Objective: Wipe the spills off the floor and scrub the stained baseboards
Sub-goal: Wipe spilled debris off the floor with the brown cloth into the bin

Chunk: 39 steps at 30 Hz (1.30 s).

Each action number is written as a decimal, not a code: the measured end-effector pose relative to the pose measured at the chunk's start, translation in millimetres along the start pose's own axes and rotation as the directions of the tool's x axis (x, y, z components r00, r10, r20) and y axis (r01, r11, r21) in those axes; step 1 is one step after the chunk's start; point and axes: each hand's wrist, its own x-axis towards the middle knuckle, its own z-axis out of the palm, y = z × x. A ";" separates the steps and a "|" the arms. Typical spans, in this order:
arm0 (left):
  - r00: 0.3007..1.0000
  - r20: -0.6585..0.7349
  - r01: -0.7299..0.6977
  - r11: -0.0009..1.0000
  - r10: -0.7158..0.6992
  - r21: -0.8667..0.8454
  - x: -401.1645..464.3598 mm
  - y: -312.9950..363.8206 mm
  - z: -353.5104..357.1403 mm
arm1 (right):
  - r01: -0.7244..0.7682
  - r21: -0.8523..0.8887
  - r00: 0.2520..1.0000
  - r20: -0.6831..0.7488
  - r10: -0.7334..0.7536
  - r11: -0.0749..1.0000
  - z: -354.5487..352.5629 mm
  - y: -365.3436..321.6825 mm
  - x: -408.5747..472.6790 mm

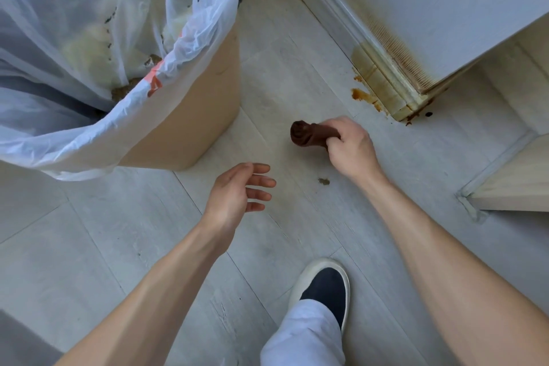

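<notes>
Grey floor (148, 232) beneath brown cloth (303, 134) in right hand (347, 145)

Lighting: bright, soft, even daylight w/ cool bluish cast; source not in view. Shadows faint and diffuse. Mild sheen on bin liner (89, 24) upper left, no hard glare. Focus decent at center; slight softness, compression smear overall. Wide-angle bend: baseboard (350, 30) and floor (89, 246) seams curve toward frame edges.
</notes>
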 end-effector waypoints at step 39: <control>1.000 0.020 -0.016 1.000 0.015 0.010 -6.7 -1.3 12.1 | -0.139 -0.183 0.988 -0.093 0.124 0.973 51.3 39.9 -117.9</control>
